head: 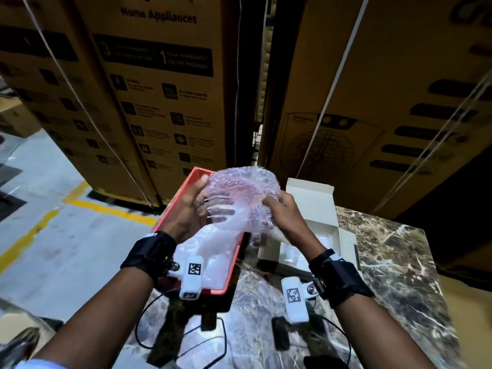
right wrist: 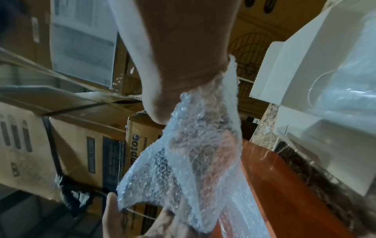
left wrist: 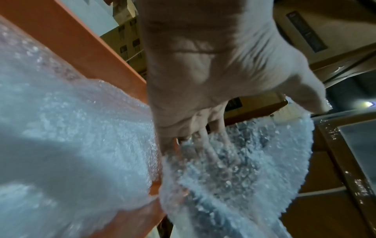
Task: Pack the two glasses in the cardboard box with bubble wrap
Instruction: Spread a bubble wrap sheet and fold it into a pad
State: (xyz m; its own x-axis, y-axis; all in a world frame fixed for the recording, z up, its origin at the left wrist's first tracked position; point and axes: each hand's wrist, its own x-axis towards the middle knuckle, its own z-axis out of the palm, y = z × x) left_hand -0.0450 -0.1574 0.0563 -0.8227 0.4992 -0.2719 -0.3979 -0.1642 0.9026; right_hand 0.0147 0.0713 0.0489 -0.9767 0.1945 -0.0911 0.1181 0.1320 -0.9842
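Note:
I hold a sheet of clear bubble wrap (head: 245, 190) (right wrist: 193, 153) up over the far end of a red tray (head: 173, 206). My left hand (head: 191, 211) (left wrist: 203, 64) has its fingers spread behind the sheet and its thumb on the top edge. My right hand (head: 285, 211) (right wrist: 179, 48) grips the sheet's right side. I see no glass inside the sheet. To the right an open white cardboard box (head: 316, 206) (right wrist: 305, 56) lies on the table. A clear glass (right wrist: 341, 99) lies inside it.
More bubble wrap (head: 213, 251) (left wrist: 61, 128) fills the red tray. Tray and box stand on a marble table (head: 386, 249). Tall brown cartons (head: 165, 89) rise close behind. Grey floor with a yellow line (head: 101, 206) lies to the left. Black cables (head: 186, 339) trail near me.

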